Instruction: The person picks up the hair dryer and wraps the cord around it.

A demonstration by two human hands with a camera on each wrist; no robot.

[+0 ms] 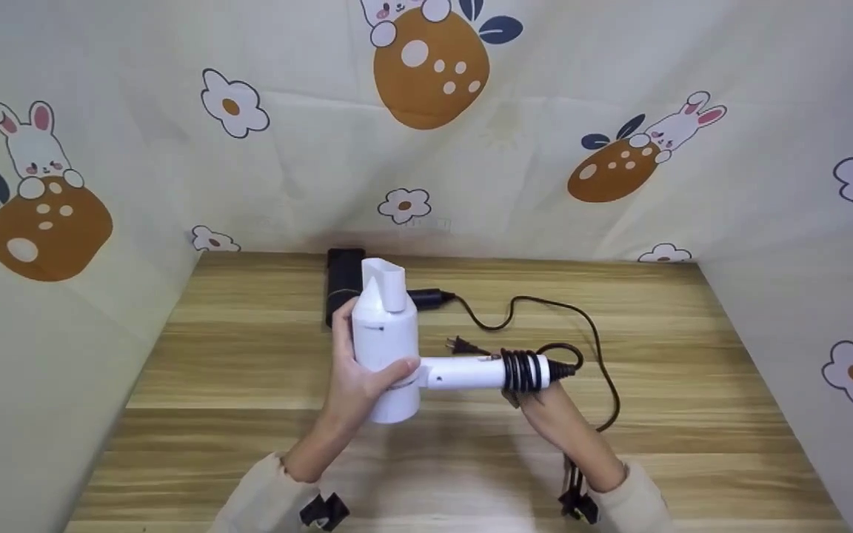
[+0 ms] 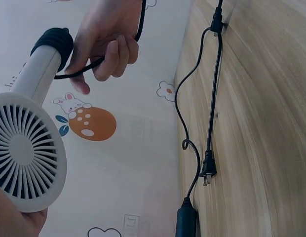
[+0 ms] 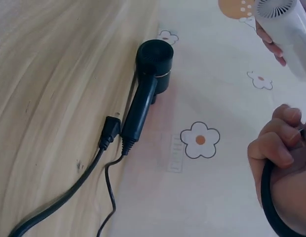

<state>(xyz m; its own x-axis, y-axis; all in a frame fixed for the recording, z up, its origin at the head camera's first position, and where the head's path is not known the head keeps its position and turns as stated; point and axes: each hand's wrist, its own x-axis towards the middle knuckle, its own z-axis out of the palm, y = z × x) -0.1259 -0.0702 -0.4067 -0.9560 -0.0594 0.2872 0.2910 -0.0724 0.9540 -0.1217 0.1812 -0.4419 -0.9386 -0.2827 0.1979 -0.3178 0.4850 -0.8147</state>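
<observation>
A white hair dryer (image 1: 384, 340) with a flat nozzle is raised above the table, its handle pointing right. My left hand (image 1: 352, 389) grips its barrel, thumb across the front. Black power cord (image 1: 521, 371) is wound in several turns round the handle's end. Just below that end is my right hand (image 1: 549, 414), its fingers mostly hidden in the head view. The left wrist view shows the cord running from the coil through the curled fingers of my right hand (image 2: 113, 47). There, the dryer's round vent grille (image 2: 22, 148) faces the camera.
A black hair dryer (image 1: 343, 285) lies at the back of the wooden table (image 1: 234, 370), its thin cord (image 1: 589, 318) trailing right. A two-pin plug (image 1: 463, 346) lies behind the white handle. Patterned cloth (image 1: 308, 163) stands round the back and sides.
</observation>
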